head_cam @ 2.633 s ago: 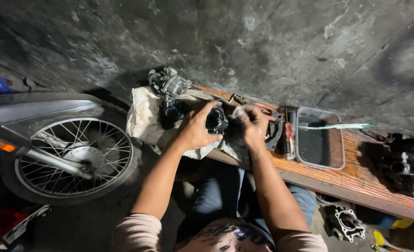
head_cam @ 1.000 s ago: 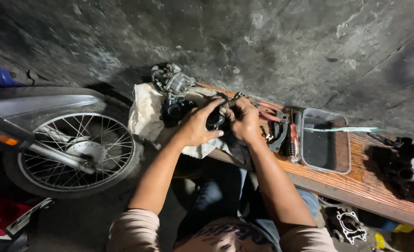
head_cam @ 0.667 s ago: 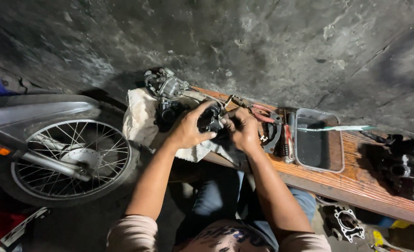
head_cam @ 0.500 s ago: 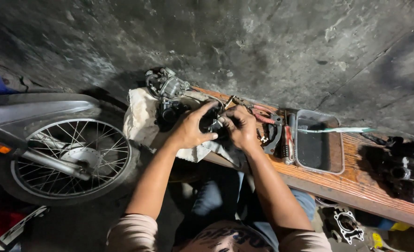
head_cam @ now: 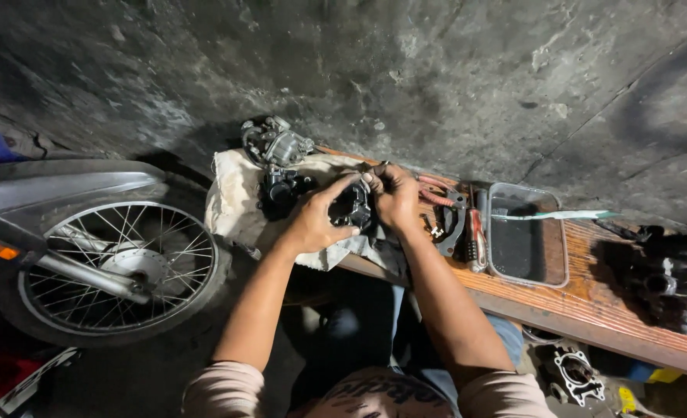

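Both my hands hold a small black metal engine part [head_cam: 353,207] over a dirty white cloth [head_cam: 235,203] on a wooden bench [head_cam: 591,310]. My left hand [head_cam: 312,220] grips it from the left, thumb across the front. My right hand [head_cam: 394,195] clasps it from the right, fingertips on its top edge. A second black part [head_cam: 281,190] lies on the cloth just left of my hands, and a grey carburettor [head_cam: 275,143] rests at the cloth's far edge.
A spoked motorcycle wheel [head_cam: 127,267] with its grey mudguard stands at the left. Red-handled pliers [head_cam: 435,193], a screwdriver [head_cam: 477,236] and a clear plastic tray [head_cam: 525,236] lie right of my hands. Dark engine parts [head_cam: 680,279] sit at the bench's right end; a cylinder part [head_cam: 576,375] lies on the floor.
My hands have stayed on the black part, shifting it slightly and turning it between them. The view has wobbled a little.
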